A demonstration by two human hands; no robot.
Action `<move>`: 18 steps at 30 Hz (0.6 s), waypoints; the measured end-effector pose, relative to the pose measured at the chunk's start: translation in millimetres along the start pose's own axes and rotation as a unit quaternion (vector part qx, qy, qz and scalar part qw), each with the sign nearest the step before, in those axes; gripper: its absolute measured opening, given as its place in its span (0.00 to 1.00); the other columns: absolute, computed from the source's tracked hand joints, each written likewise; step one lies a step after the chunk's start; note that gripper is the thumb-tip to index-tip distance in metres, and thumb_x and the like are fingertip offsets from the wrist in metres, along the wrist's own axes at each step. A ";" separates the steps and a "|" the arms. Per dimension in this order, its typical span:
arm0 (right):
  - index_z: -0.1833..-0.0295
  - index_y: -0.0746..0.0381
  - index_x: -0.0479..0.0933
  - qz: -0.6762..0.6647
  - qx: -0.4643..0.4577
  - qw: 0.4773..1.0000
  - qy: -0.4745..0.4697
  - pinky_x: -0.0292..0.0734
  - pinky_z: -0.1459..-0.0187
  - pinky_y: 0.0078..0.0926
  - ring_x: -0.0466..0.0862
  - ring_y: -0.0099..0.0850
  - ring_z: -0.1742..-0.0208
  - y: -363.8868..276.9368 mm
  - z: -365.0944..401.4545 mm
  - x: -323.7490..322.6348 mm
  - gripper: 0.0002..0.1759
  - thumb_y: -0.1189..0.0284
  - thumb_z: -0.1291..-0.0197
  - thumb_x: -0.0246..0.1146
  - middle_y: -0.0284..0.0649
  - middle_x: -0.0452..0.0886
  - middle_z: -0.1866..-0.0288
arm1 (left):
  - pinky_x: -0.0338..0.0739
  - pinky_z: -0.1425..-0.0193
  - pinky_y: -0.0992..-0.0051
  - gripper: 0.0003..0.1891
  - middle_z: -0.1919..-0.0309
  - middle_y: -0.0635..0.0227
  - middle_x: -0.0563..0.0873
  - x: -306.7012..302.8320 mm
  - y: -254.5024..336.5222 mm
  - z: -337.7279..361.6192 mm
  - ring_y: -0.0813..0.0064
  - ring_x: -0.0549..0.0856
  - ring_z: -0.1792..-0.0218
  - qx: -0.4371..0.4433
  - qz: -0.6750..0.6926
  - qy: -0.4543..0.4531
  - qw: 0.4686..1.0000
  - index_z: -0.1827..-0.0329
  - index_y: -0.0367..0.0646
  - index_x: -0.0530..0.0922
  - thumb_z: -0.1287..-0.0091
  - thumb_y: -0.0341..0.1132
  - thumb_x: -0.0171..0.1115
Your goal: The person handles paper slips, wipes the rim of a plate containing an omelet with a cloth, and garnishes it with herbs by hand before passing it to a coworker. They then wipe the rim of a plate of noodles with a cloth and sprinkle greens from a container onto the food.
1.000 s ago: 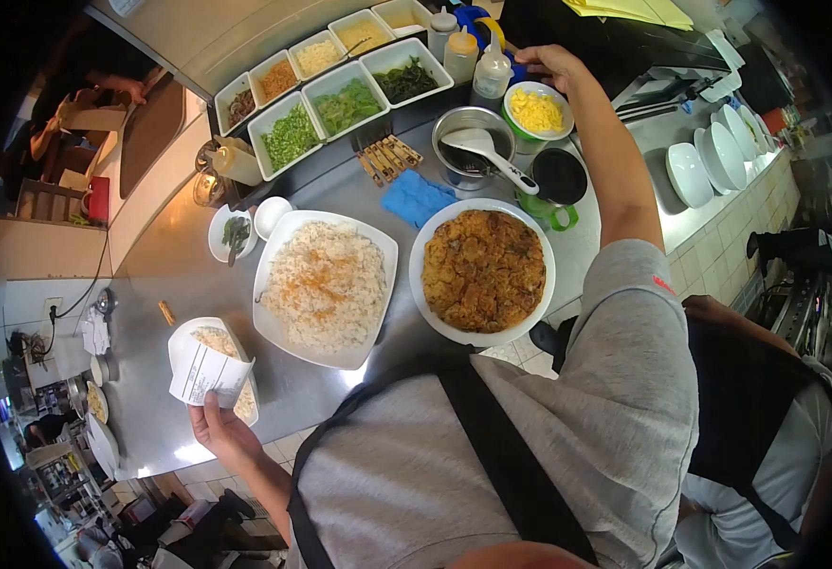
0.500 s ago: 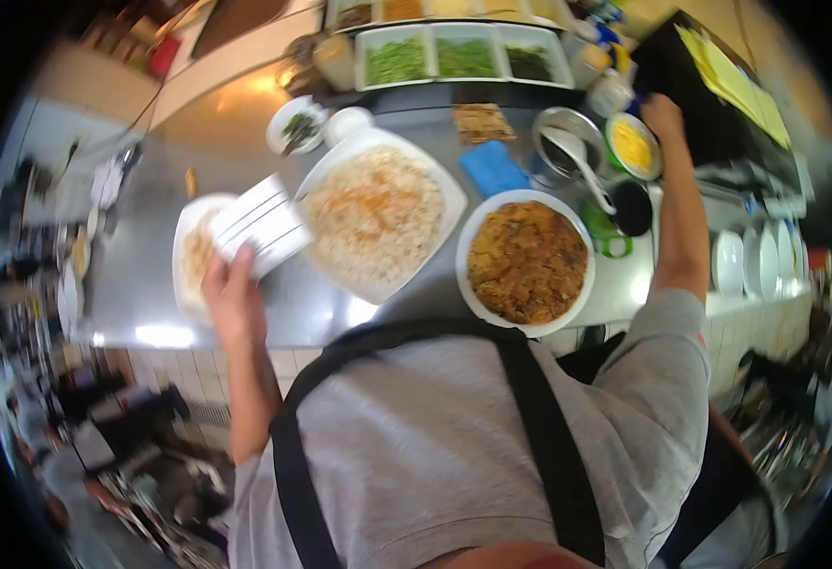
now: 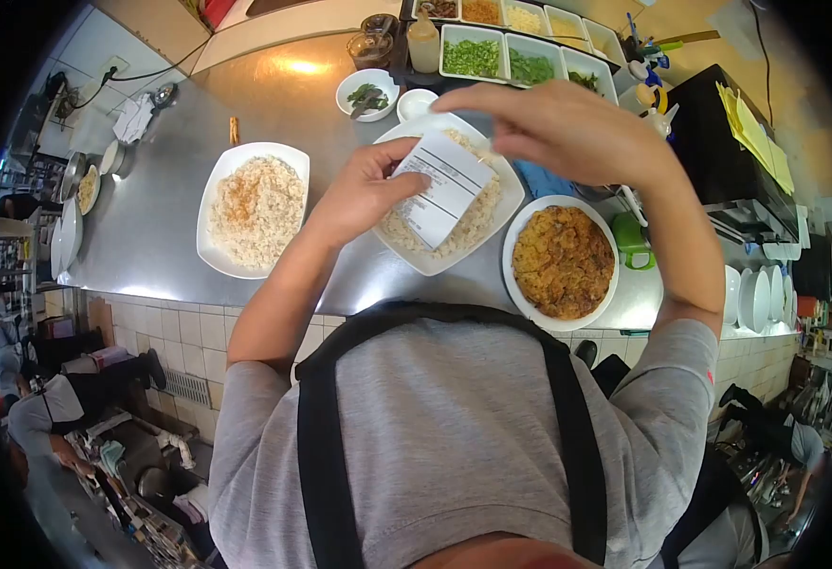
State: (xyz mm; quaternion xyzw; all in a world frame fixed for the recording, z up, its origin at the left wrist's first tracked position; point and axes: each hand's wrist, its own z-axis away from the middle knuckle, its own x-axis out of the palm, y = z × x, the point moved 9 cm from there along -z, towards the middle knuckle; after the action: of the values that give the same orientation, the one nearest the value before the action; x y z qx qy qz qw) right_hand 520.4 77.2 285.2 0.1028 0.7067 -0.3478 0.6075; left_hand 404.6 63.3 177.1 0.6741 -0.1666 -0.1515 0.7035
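My left hand (image 3: 364, 194) pinches a white printed receipt (image 3: 452, 180) between thumb and fingers, above a large square white bowl (image 3: 512, 211) of rice. The receipt hides much of that rice. My right hand (image 3: 572, 133) hovers over the bowl's far right side, index finger stretched out to the left and thumb apart, with nothing visible in it. Left of my left hand stands a smaller square white bowl (image 3: 206, 223) of rice (image 3: 256, 216) with orange bits on top. A round white dish (image 3: 512, 284) of browned food (image 3: 567, 264) sits to the right.
Along the back are white trays of chopped greens (image 3: 473, 59), a squeeze bottle (image 3: 423, 45) and a small bowl (image 3: 342, 95) with leaves and a spoon. A green-handled cup (image 3: 634, 242) and a blue cloth (image 3: 541, 180) lie partly behind my right arm. Stacked white dishes (image 3: 752, 299) stand far right.
My left hand has carried the receipt rightward from the smaller rice bowl to over the large one. My right hand has swung left from the containers at the far right. The view has shifted.
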 end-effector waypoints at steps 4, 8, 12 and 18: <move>0.36 0.52 0.68 0.030 -0.014 0.998 -0.050 0.74 0.62 0.41 0.81 0.46 0.65 -19.3 -37.1 26.3 0.28 0.73 0.45 0.62 0.47 0.81 0.69 | 0.75 0.50 0.78 0.18 0.57 0.67 0.84 -13.3 1.4 10.5 0.80 0.81 0.58 -0.004 0.018 -0.033 0.999 0.45 0.34 0.77 0.40 0.25 0.57; 0.44 0.55 0.72 0.045 0.044 0.998 0.012 0.75 0.63 0.39 0.82 0.43 0.64 -22.2 -67.4 11.7 0.24 0.66 0.48 0.67 0.44 0.82 0.68 | 0.71 0.44 0.78 0.17 0.55 0.66 0.84 -52.7 9.0 16.8 0.79 0.80 0.53 0.024 0.036 0.015 0.999 0.47 0.33 0.78 0.40 0.25 0.59; 0.60 0.64 0.78 -0.184 0.063 0.978 0.077 0.74 0.67 0.23 0.78 0.22 0.70 0.4 -100.6 24.8 0.10 0.68 0.43 0.66 0.34 0.80 0.71 | 0.72 0.45 0.77 0.17 0.54 0.65 0.84 -97.4 18.2 20.9 0.78 0.81 0.53 0.066 0.111 0.108 0.986 0.45 0.34 0.77 0.39 0.25 0.59; 0.62 0.63 0.78 -0.066 0.083 0.985 0.133 0.73 0.70 0.22 0.76 0.20 0.74 33.5 -176.9 -34.4 0.05 0.73 0.43 0.63 0.32 0.79 0.75 | 0.77 0.55 0.79 0.21 0.54 0.67 0.80 -156.4 20.1 30.1 0.79 0.82 0.58 0.079 0.075 0.143 0.984 0.38 0.37 0.71 0.36 0.25 0.58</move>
State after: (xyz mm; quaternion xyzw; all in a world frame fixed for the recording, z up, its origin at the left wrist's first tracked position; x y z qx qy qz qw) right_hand 408.5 220.5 308.5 0.1517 0.7552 -0.4280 0.4727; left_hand 250.6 105.7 193.6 0.7280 -0.1255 0.0133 0.6739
